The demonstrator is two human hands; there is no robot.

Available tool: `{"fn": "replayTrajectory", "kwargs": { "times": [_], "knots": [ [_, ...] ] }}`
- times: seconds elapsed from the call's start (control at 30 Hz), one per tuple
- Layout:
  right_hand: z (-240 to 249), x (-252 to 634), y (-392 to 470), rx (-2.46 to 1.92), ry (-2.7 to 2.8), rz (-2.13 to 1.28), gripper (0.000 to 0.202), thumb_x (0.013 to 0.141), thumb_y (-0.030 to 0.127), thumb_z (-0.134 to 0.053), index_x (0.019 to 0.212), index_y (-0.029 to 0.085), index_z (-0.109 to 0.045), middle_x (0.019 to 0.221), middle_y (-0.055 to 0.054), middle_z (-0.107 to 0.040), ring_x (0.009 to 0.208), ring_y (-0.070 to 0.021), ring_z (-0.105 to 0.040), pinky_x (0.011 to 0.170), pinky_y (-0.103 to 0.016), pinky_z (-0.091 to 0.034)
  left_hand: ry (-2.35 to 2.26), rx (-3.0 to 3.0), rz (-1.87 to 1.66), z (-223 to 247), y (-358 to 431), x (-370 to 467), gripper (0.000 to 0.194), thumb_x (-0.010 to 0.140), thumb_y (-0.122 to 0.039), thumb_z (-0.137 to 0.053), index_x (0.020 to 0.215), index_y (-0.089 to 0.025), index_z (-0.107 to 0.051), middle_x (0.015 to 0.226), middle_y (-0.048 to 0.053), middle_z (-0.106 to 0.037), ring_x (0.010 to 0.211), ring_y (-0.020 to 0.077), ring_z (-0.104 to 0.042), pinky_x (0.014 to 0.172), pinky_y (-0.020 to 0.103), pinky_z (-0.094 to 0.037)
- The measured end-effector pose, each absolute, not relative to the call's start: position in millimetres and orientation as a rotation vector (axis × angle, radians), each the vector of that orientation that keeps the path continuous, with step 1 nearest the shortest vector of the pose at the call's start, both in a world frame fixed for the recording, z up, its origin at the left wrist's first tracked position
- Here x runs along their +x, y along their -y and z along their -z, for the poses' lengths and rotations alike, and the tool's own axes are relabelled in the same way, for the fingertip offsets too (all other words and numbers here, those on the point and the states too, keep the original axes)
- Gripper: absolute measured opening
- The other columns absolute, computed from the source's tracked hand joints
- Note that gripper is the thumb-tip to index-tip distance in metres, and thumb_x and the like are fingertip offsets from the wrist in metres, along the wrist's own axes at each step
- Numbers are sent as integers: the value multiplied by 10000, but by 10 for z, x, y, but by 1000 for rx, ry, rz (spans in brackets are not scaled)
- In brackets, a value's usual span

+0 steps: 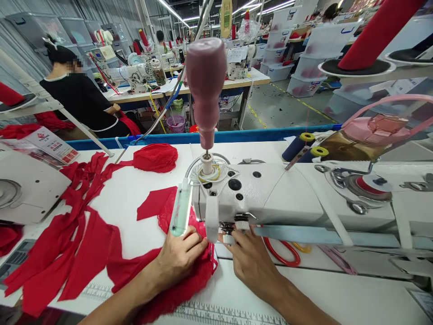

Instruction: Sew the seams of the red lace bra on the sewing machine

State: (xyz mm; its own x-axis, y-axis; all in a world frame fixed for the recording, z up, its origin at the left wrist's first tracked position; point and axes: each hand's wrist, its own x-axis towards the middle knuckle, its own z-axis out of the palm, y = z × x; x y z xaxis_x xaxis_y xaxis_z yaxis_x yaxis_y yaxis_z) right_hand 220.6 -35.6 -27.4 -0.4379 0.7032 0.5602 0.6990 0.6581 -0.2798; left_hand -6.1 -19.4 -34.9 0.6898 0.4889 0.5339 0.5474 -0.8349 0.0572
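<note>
My left hand (184, 253) rests by the needle area of a white sewing machine (270, 192), its bent fingers pressed together on a piece of red lace fabric (199, 275). The fabric runs under the hand and down toward the table's front edge. My right hand (248, 253) reaches in under the machine head beside the tension knobs (241, 223). Its fingertips are hidden there, so what they touch does not show. A pale green plate (181, 207) on the machine stands just above my left hand.
Red fabric strips (91, 234) spread over the left of the table, with a red bundle (155, 158) behind. Red-handled scissors (286, 253) lie right of my right hand. Dark thread spools (297, 146) and a pink-lidded bottle (375, 131) stand behind the machine. Another person (81, 90) sits at back left.
</note>
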Motion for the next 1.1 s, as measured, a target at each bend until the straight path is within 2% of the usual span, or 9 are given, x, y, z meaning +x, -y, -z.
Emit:
{"fn": "replayTrajectory", "kwargs": {
  "times": [0.2,0.33,0.5,0.7,0.77,0.87,0.97,1.1],
  "knots": [
    [317,2200,375,-1097,2229,50,365,686,-85,-386,751,187,-621,920,-70,-565,807,-195,-503,723,-336,-391,848,-2787,839,342,191,-62,244,929,-35,-483,1118,-88,-628,779,55,-646,795,218,-573,637,332,-396],
    [311,2188,390,-1109,2268,73,369,668,-70,-416,769,201,-644,837,-54,-548,812,-200,-503,756,-343,-393,871,-2779,821,326,195,-58,234,933,-41,-488,1104,-98,-638,773,55,-644,794,210,-580,627,311,-413],
    [293,2165,367,-1093,2319,124,398,656,-60,-477,857,220,-677,812,-54,-581,827,-209,-509,644,-311,-331,861,-2776,832,306,191,-48,235,932,-38,-473,1079,-96,-646,753,52,-640,770,196,-581,676,332,-480],
    [321,2124,379,-1109,2349,193,331,778,-55,-501,867,219,-664,711,-28,-609,790,-209,-524,579,-317,-264,866,-2795,834,314,197,-51,251,941,-42,-474,1120,-95,-642,759,53,-652,774,198,-601,693,347,-515],
    [324,2115,393,-1093,2361,182,328,823,-49,-478,892,217,-658,735,-19,-640,802,-212,-540,634,-325,-316,861,-2798,808,283,197,-46,240,943,-33,-470,1080,-104,-654,878,86,-698,921,227,-635,776,389,-537],
    [317,2113,398,-1067,2381,164,384,847,-62,-431,998,202,-666,755,-6,-669,820,-216,-561,832,-378,-371,806,-2820,724,197,177,-42,234,959,-35,-452,1018,-113,-665,1062,112,-717,1132,269,-607,890,454,-539],
    [325,2121,385,-1053,2391,185,409,871,-50,-420,1096,186,-667,706,4,-657,804,-219,-569,966,-441,-336,792,-2837,679,132,154,-66,266,982,-51,-413,1067,-118,-656,991,92,-732,1092,264,-637,810,419,-575],
    [379,2126,373,-1038,2380,212,462,845,-62,-433,1173,177,-656,741,-5,-680,819,-227,-582,992,-472,-331,795,-2824,764,164,166,-106,289,979,-43,-398,1129,-115,-634,971,84,-737,1056,251,-659,771,403,-594]
  ]
}}
